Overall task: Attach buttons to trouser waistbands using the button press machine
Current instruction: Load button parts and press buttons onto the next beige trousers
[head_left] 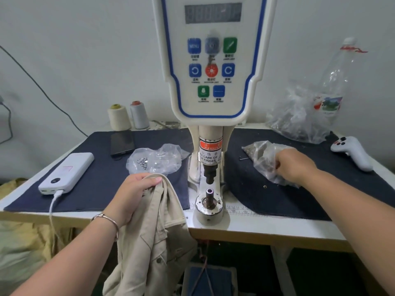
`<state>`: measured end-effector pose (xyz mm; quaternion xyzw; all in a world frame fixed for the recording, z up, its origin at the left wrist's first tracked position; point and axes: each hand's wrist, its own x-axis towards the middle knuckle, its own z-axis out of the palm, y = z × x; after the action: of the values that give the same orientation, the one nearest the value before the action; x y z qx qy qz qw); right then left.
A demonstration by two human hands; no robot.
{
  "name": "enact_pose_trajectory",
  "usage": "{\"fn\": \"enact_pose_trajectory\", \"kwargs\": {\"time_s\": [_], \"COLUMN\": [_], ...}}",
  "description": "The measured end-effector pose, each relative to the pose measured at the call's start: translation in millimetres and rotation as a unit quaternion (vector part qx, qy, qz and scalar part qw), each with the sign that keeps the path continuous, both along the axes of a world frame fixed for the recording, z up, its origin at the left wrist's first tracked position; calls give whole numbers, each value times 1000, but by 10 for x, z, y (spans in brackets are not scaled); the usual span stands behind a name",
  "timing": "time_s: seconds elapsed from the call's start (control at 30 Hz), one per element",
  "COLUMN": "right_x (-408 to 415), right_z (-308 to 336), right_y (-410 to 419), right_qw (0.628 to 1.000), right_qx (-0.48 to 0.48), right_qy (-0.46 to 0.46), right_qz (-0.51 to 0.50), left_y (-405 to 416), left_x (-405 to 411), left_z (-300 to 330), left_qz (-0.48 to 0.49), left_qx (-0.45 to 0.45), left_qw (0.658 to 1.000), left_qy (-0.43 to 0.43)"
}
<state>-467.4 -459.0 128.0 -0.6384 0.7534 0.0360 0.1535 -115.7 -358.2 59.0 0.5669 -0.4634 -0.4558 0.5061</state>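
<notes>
So far no button sits on the white press machine's lower die [209, 191]. Left hand [134, 192] grips the beige trousers [159, 238] at the table's front edge; right hand [294, 165], fingers curled, reaches into a clear plastic bag of buttons [264, 159]. Loading, positioning and pressing all remain.

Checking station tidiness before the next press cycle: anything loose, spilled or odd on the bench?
One small metal ring lies loose on the dark mat, outside the clear bag the right hand reaches into. A small dark pin also lies beside that bag. Nothing else stands out.
</notes>
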Motion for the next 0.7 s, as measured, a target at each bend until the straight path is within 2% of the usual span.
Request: {"fn": "enact_pose_trajectory", "kwargs": {"time_s": [0.13, 0.27, 0.5, 0.6, 0.7], "right_x": [-17, -187, -396, -436, -412], "right_z": [-6, -193, -347, -365, -348], "right_y": [72, 79, 110, 207, 413], "right_qw": [999, 984, 961, 942, 887], "right_qx": [-18, -168, -264, -309, -387], "right_qy": [9, -3, -52, -123, -253], "right_qz": [27, 65, 62, 36, -7], "left_y": [-4, -15, -30, -26, -24], "left_x": [-9, -16, -1, 2, 8], "left_z": [-1, -5, -31, -30, -25], "left_qz": [11, 13, 9, 8, 10], "left_qx": [3, 8, 2, 4, 4], "left_qw": [1000, 1000, 1000, 1000, 1000], "left_qy": [2, 7, 14, 19, 14]}}
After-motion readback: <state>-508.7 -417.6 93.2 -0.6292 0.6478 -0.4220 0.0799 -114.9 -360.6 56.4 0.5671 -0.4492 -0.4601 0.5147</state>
